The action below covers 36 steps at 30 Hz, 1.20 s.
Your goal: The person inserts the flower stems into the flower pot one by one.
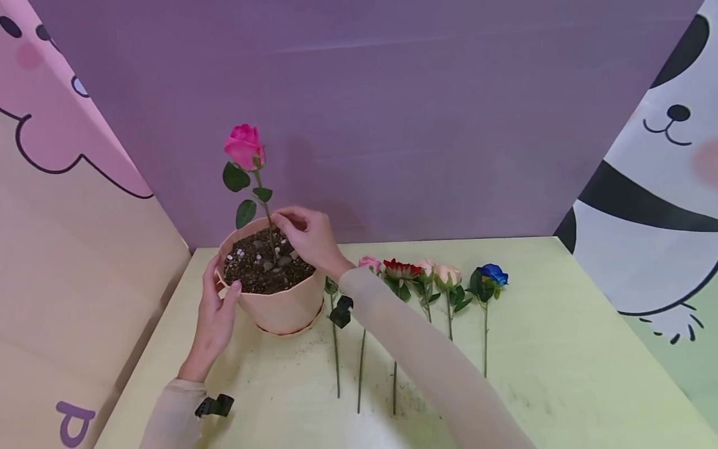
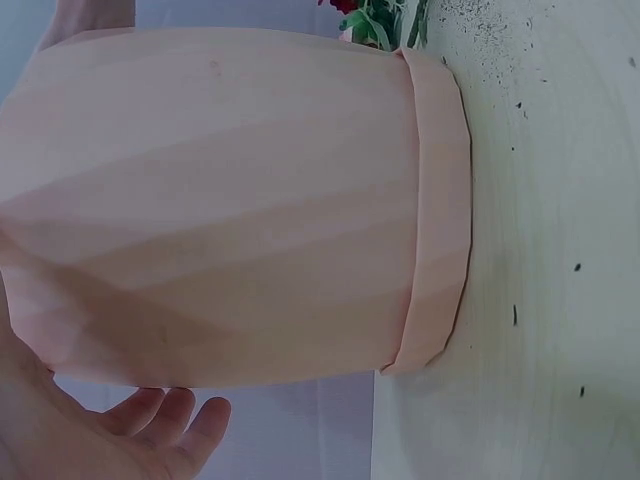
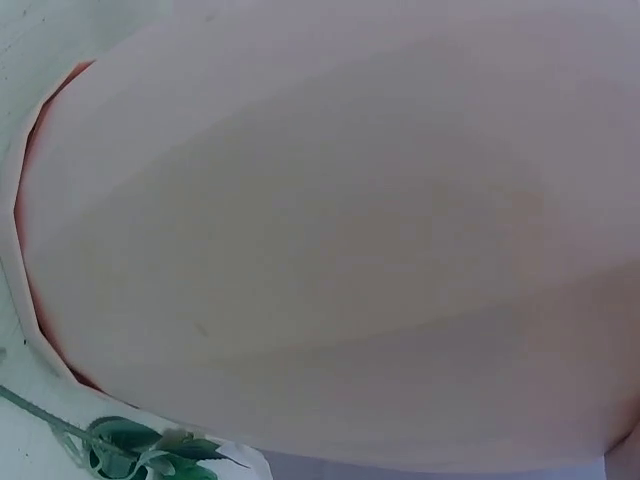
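Peach-coloured round pot point(image 1: 283, 310) sits on the pale yellow table point(image 1: 561, 349). A tall, bright pink rose point(image 1: 245, 148) stands in it. I see the left hand point(image 1: 215, 315) holding the pot's side, probably so it won't wobble. The right hand point(image 1: 314, 240) pinches the thin stem point(image 1: 266, 202), likely to hold it up. Smooth walls point(image 1: 297, 299), cloth-like petals point(image 1: 241, 144), dark, crumbly soil point(image 1: 255, 279).

Facing you, a smooth, matt, plastic-looking pot point(image 1: 286, 307), rough, grainy soil point(image 1: 247, 271), cloth-like pink rose petals point(image 1: 244, 148), a smooth tabletop point(image 1: 566, 349), your matt cloth sleeves point(image 1: 417, 349)
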Motion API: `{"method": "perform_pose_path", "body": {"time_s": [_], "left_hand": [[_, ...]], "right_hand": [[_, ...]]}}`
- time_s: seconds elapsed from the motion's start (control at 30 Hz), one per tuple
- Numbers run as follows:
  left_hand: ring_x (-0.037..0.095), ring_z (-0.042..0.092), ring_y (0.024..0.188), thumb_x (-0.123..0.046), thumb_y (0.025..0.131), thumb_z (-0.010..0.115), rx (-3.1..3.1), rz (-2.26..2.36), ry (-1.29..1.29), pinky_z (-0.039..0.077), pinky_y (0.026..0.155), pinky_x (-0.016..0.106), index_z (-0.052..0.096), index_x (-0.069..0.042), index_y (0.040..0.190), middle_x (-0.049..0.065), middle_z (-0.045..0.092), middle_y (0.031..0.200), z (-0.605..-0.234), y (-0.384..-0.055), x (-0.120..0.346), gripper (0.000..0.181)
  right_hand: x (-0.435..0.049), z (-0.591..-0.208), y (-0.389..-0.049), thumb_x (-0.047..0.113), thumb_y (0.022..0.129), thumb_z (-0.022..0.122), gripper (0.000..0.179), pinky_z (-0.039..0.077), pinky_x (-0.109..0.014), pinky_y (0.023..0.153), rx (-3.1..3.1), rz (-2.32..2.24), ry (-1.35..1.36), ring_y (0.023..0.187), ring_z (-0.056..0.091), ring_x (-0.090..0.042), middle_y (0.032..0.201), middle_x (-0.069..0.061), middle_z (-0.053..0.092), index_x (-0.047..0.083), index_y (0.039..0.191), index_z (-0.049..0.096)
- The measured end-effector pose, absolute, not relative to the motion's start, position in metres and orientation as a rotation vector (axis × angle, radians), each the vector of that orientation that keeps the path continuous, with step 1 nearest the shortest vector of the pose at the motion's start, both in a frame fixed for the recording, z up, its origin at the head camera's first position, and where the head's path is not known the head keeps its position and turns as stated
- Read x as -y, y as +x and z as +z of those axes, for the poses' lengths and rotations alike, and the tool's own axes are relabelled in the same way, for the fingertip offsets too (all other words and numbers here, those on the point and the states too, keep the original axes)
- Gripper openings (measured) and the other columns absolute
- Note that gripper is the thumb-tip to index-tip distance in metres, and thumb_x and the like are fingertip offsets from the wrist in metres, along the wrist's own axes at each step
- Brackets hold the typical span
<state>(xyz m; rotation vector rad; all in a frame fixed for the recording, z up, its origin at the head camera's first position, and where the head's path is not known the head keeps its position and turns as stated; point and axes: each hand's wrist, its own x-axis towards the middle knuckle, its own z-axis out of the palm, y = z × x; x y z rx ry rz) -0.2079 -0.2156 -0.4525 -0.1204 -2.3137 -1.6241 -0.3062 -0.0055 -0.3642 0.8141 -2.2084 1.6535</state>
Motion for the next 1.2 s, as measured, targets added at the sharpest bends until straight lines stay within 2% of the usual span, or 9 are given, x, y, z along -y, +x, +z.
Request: {"method": "perform_pose_path", "body": {"time_s": [0.13,0.27,0.37,0.47,0.6,0.73,0.87,1.0,1.2], "left_hand": [[0.042,0.04,0.145,-0.03,0.114,0.046,2.337,-1.623,-0.117,0.044,0.109,0.04,0.007,-0.024,0.173,0.017,0.024,0.174,-0.452,-0.209,0.217,0.071],[0.048,0.035,0.149,-0.034,0.114,0.046,2.357,-1.625,-0.114,0.039,0.113,0.067,0.005,-0.027,0.173,0.018,0.02,0.176,-0.453,-0.21,0.217,0.072],[0.048,0.037,0.147,-0.032,0.114,0.046,2.352,-1.614,-0.117,0.039,0.112,0.064,0.006,-0.025,0.173,0.019,0.022,0.175,-0.453,-0.211,0.216,0.071],[0.044,0.041,0.143,-0.031,0.115,0.045,2.349,-1.599,-0.119,0.04,0.108,0.048,0.007,-0.023,0.173,0.019,0.025,0.173,-0.453,-0.212,0.216,0.069],[0.04,0.043,0.139,-0.031,0.115,0.045,2.351,-1.596,-0.108,0.039,0.103,0.036,0.008,-0.025,0.173,0.021,0.031,0.17,-0.454,-0.213,0.216,0.069],[0.046,0.038,0.147,-0.032,0.115,0.045,2.351,-1.608,-0.103,0.041,0.111,0.053,0.006,-0.026,0.173,0.021,0.026,0.173,-0.456,-0.211,0.218,0.07],[0.053,0.028,0.155,-0.033,0.114,0.045,2.361,-1.611,-0.098,0.036,0.115,0.071,0.004,-0.027,0.173,0.018,0.016,0.177,-0.456,-0.209,0.22,0.071],[0.051,0.031,0.153,-0.031,0.115,0.045,2.339,-1.617,-0.106,0.036,0.115,0.069,0.005,-0.025,0.173,0.019,0.019,0.176,-0.456,-0.208,0.221,0.071],[0.048,0.034,0.151,-0.03,0.115,0.045,2.322,-1.634,-0.127,0.037,0.113,0.066,0.006,-0.025,0.173,0.018,0.02,0.176,-0.456,-0.21,0.217,0.07]], "right_hand": [[0.003,-0.364,-0.306,0.02,0.105,0.068,0.023,0.06,-0.026,0.087,2.167,1.703,0.799,0.101,0.077,-0.032,0.111,-0.012,0.081,0.004,0.119,0.078],[-0.002,-0.363,-0.305,0.019,0.105,0.068,0.023,0.06,-0.026,0.087,2.148,1.744,0.784,0.101,0.078,-0.03,0.111,-0.013,0.081,0.003,0.12,0.077],[-0.008,-0.363,-0.305,0.018,0.105,0.069,0.023,0.059,-0.024,0.084,2.137,1.762,0.757,0.1,0.077,-0.034,0.11,-0.013,0.081,0.003,0.12,0.077],[-0.015,-0.364,-0.307,0.017,0.105,0.069,0.022,0.058,-0.023,0.083,2.115,1.768,0.722,0.1,0.076,-0.038,0.109,-0.014,0.081,0.003,0.119,0.077],[-0.026,-0.363,-0.308,0.015,0.104,0.07,0.02,0.063,-0.039,0.084,2.063,1.817,0.702,0.099,0.076,-0.042,0.11,-0.015,0.081,0.003,0.118,0.078],[-0.04,-0.364,-0.307,0.014,0.104,0.069,0.019,0.063,-0.048,0.086,2.054,1.859,0.687,0.101,0.075,-0.045,0.112,-0.02,0.08,0.003,0.119,0.077],[-0.052,-0.365,-0.305,0.014,0.105,0.068,0.02,0.064,-0.034,0.086,2.092,1.853,0.639,0.104,0.077,-0.036,0.115,-0.02,0.079,0.004,0.12,0.076],[-0.061,-0.367,-0.303,0.014,0.105,0.068,0.021,0.063,-0.028,0.084,2.081,1.877,0.591,0.106,0.078,-0.027,0.114,-0.017,0.08,0.004,0.122,0.075],[-0.075,-0.368,-0.297,0.016,0.107,0.066,0.023,0.063,-0.026,0.079,1.998,1.906,0.509,0.109,0.075,-0.039,0.112,-0.018,0.079,0.005,0.126,0.072]]}}
